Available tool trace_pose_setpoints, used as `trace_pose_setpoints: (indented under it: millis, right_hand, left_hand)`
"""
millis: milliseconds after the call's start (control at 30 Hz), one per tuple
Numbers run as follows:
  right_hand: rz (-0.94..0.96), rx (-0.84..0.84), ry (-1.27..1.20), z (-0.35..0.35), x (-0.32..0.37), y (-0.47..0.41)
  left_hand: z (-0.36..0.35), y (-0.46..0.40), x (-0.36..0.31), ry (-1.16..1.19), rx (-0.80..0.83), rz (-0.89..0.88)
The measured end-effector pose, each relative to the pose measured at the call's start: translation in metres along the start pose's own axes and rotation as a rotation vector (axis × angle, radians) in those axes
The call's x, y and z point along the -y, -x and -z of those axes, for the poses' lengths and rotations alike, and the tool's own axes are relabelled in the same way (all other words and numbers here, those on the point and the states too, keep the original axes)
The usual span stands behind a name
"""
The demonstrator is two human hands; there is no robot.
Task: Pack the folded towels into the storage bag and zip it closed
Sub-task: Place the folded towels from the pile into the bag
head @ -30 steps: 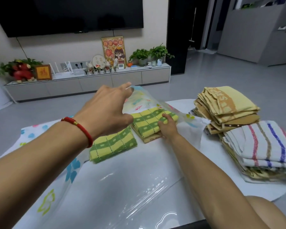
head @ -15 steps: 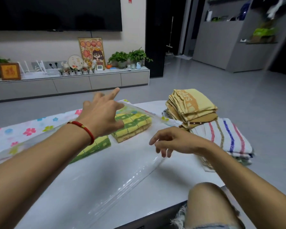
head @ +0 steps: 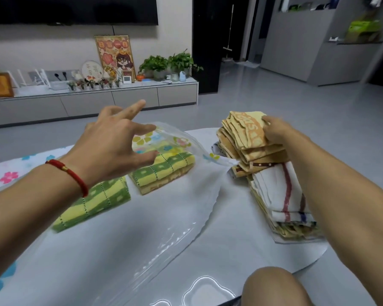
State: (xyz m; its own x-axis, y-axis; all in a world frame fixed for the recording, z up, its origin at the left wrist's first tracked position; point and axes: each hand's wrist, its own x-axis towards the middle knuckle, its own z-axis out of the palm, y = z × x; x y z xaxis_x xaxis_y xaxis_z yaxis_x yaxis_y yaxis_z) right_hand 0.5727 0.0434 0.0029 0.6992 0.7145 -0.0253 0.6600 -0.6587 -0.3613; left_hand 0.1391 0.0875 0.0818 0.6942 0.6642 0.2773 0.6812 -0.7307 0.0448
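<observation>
Item: storage bag [head: 181, 195], clear plastic with a flower print, lying flat across the white counter [head: 241, 228], its mouth turned toward the right. Contents: two folded green-and-yellow checked towels, one [head: 164, 171] near the mouth resting on a tan towel, the other [head: 93, 204] deeper in toward the left. Left hand [head: 111, 149], red cord bracelet at the wrist: held over the mouth of the bag with the upper plastic flap pinched between thumb and fingers and lifted clear of the towels, the forefinger pointing outward; the grip is a light pinch on the film and nothing else. Right hand [head: 274, 133]: laid on the top yellow-and-tan towel [head: 245, 131] of the far stack [head: 250, 151], fingers curled round its right edge, thumb side hidden, so the grip appears to be closing on that towel though it is not lifted. Nearer stack, just beside the bag: white striped towel [head: 281, 191] uppermost, more yellow towels beneath it. Step in hand, by judgement: fetching the next towel while the mouth is held open; packing is early, most of the towels lying outside and the zip not yet touched. Next move calls for: lifting the top towel without dragging the ones below, carrying it left under the raised flap, and setting it beside or upon those already inside with its fold kept.
</observation>
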Motion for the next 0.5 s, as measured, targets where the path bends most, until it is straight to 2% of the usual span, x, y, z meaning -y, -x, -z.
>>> trace_pose_setpoints:
  millis: [133, 233, 300, 400, 433, 500]
  right_hand:
    - [-0.074, -0.111, 0.004, 0.005, 0.001, 0.001]
    - [-0.019, -0.114, -0.049, 0.018, 0.004, 0.008]
    - [0.015, 0.004, -0.164, 0.034, 0.003, 0.016]
    - [-0.062, 0.382, -0.593, 0.061, 0.010, 0.046]
    - [-0.048, 0.432, -0.683, 0.069, 0.014, 0.058]
    - [0.011, 0.389, -0.705, 0.083, 0.024, 0.090]
  left_hand:
    - [-0.002, 0.000, -0.004, -0.009, -0.005, 0.004]
    - [-0.003, 0.001, -0.004, -0.026, -0.001, 0.004]
    - [-0.004, 0.004, -0.001, -0.022, 0.003, 0.003]
    - [-0.002, 0.013, 0.005, 0.003, 0.016, 0.009]
    - [-0.001, 0.015, 0.007, 0.007, 0.024, 0.014]
    - [0.002, 0.020, 0.011, 0.018, 0.044, 0.037]
